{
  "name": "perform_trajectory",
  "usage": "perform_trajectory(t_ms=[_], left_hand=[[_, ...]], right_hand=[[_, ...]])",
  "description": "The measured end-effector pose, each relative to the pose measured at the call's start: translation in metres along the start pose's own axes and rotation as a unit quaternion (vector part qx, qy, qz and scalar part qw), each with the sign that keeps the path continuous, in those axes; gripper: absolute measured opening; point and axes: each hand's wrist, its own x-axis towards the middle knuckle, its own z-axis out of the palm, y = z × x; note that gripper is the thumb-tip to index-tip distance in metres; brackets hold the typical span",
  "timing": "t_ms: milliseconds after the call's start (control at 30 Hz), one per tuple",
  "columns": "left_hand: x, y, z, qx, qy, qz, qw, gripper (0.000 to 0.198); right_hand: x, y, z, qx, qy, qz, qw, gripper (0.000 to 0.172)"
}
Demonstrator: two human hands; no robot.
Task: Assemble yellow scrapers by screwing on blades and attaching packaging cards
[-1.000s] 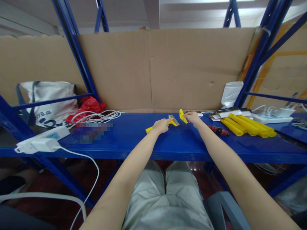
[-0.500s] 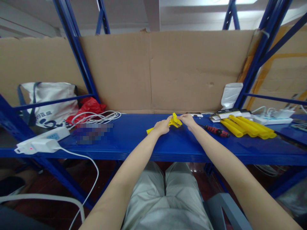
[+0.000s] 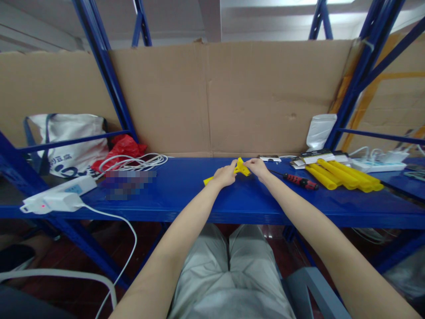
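A yellow plastic tool [image 3: 244, 169] with a tube-like handle and a flared, forked head lies across the middle of the blue shelf top. My left hand [image 3: 226, 176] is closed around its handle, whose end sticks out on the left of the fist. At the right side of the head, my right hand [image 3: 258, 167] has its fingertips pinched together against or very near the yellow edge. Anything small between those fingers is hidden. A red and black screwdriver [image 3: 301, 181] lies just right of my right hand, its shaft pointing toward it.
Several yellow tubes [image 3: 345, 175] lie at the right, before some small boxes [image 3: 314, 157] and a white power strip [image 3: 378, 165]. On the left are another power strip [image 3: 63, 195], coiled white cable [image 3: 142, 162], a red plastic bag [image 3: 124, 148] and a cloth bag [image 3: 73, 141]. Cardboard [image 3: 252, 97] closes the back.
The yellow head has turned slightly between my hands. My right hand has shifted a little to the left, its fingers now closer to the head; my left hand keeps its hold.
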Motion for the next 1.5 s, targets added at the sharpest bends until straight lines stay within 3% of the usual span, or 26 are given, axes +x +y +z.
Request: perform_trajectory(t_ms=[233, 600, 900, 1500], left_hand=[[-0.002, 0.000, -0.001, 0.009, 0.014, 0.026, 1.000, 0.045], [-0.003, 0.000, -0.004, 0.007, 0.007, 0.025, 1.000, 0.048], [0.000, -0.001, -0.003, -0.003, 0.044, -0.012, 0.999, 0.045], [-0.002, -0.001, -0.003, 0.018, 0.042, 0.007, 0.999, 0.045]], right_hand=[[0.002, 0.003, 0.001, 0.002, 0.001, -0.009, 1.000, 0.014], [0.002, 0.000, 0.001, 0.006, 0.002, 0.025, 1.000, 0.015], [-0.009, -0.014, -0.010, 0.020, -0.126, 0.079, 0.989, 0.022], [-0.006, -0.006, -0.009, 0.041, -0.140, 0.076, 0.986, 0.029]])
